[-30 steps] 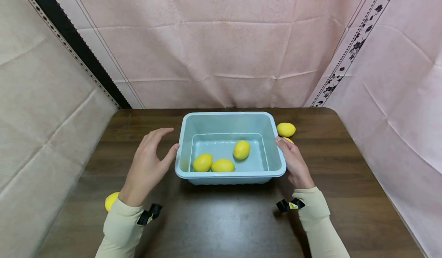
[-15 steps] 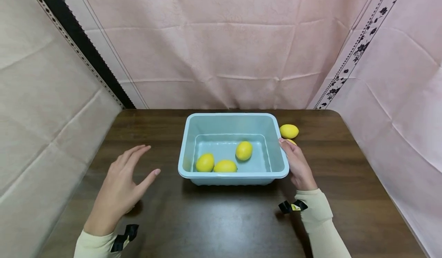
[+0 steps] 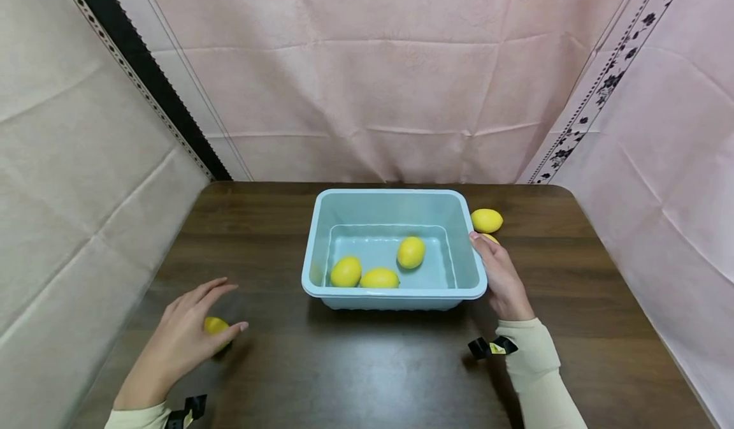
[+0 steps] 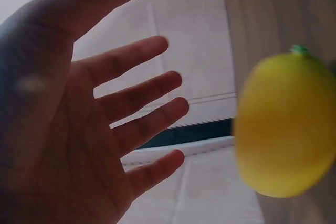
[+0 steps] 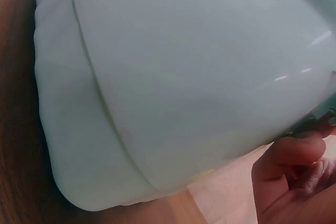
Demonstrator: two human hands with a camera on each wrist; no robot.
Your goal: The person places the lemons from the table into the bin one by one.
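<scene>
A light blue plastic tub stands on the table, with several lemons inside; one lemon lies right of the others. My right hand grips the tub's right rim, thumb on top. In the right wrist view its curled fingers show at the rim beside the tub's outer wall. At the left, my left hand hovers with fingers spread over a lemon, partly hidden behind the hand. That lemon, green-tipped, shows in the left wrist view apart from the open palm.
Beyond the tub's right side lies a lemon, with another lemon mostly hidden by my right hand. The dark wooden table ends at a pale pink cloth behind and at cloth on both sides.
My left hand has moved away from the tub's left side, leftward and down to the loose lemon. My right hand keeps its hold; the whole head view has shifted slightly.
</scene>
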